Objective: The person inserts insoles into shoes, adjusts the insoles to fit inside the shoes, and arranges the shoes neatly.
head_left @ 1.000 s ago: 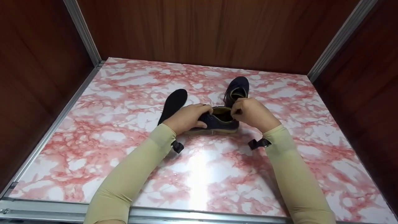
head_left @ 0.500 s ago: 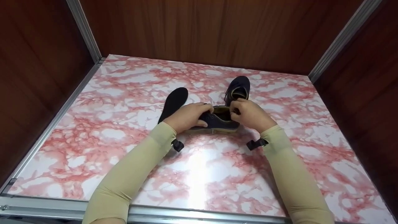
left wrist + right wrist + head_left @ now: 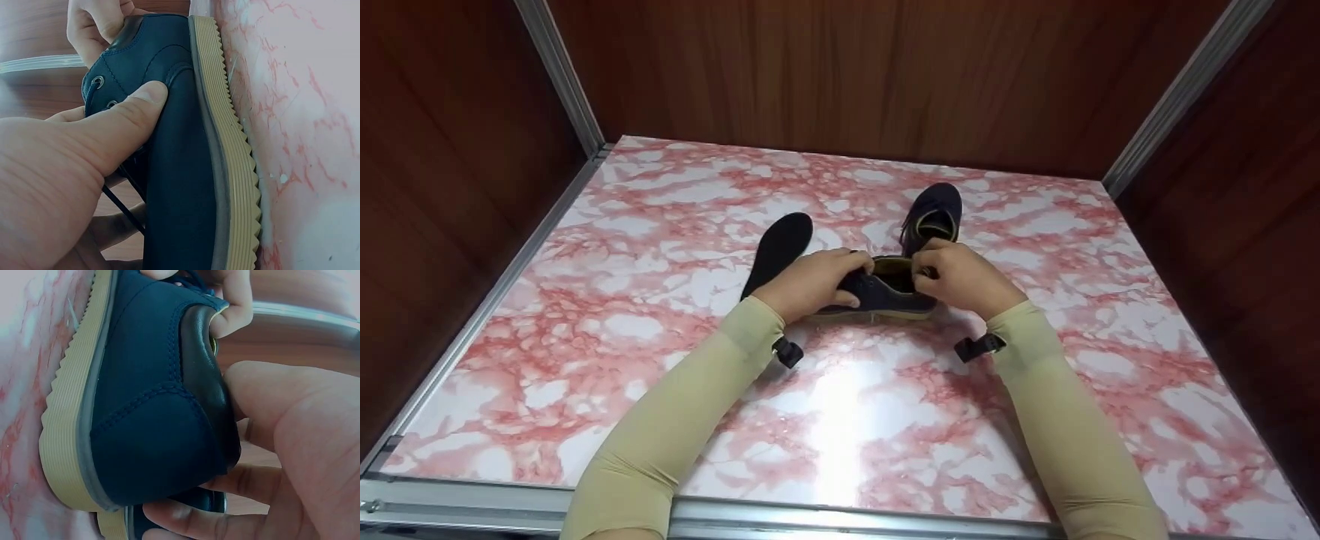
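The near navy shoe (image 3: 889, 300) lies sole-down on the counter (image 3: 510, 405), probably light, with a soft upper and a stiffer ridged sole (image 3: 236, 185). The left hand (image 3: 814, 281) grips its laced front and the right hand (image 3: 960, 277) pinches the padded heel collar (image 3: 205, 377) (likely the firmest hold). The black insole (image 3: 781, 241) and second shoe (image 3: 941, 196) crowd the far side; the widest room lies toward the metal front edge (image 3: 780, 517).
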Tool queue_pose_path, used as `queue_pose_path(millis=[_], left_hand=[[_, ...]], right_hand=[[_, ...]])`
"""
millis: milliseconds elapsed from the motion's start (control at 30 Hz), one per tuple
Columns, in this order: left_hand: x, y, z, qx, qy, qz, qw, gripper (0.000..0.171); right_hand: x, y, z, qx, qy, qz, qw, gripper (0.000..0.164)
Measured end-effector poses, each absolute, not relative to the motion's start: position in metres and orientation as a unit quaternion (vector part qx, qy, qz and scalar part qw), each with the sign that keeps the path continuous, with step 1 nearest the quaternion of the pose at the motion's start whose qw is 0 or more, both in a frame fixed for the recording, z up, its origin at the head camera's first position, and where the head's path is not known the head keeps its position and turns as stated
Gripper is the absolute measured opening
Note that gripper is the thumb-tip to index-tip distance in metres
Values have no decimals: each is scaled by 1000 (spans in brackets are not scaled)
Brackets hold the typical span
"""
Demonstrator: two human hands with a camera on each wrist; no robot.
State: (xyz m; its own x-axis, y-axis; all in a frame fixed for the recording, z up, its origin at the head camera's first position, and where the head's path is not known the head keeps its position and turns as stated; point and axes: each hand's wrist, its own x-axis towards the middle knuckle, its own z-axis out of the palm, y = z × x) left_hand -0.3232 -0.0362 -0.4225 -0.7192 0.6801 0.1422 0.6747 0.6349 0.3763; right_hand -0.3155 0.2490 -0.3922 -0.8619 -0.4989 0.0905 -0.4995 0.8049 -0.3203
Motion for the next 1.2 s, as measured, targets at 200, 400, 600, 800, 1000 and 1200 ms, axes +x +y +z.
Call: queue_pose_path(millis=[200, 400, 600, 800, 1000, 1200], left_hand=[[-323, -36, -422, 375, 904, 206, 7, 49], [-324, -35, -420, 376, 904, 203, 6, 48], [-324, -36, -418, 374, 905, 202, 9, 48], [-323, -36, -421, 370, 907, 200, 6, 50], [-323, -37, -423, 372, 906, 203, 5, 50], [-323, -37, -423, 375, 904, 207, 3, 50]], right_hand=[[-314, 249, -391, 261, -951, 165, -2, 15], [-314, 249, -389, 258, -953, 156, 18, 12], [-313, 244, -387, 250, -957, 147, 26, 9], [-312, 237, -390, 243, -963, 110, 34, 11], [-313, 238, -392, 254, -960, 110, 32, 13], [-313, 239, -393, 249, -961, 118, 32, 13]])
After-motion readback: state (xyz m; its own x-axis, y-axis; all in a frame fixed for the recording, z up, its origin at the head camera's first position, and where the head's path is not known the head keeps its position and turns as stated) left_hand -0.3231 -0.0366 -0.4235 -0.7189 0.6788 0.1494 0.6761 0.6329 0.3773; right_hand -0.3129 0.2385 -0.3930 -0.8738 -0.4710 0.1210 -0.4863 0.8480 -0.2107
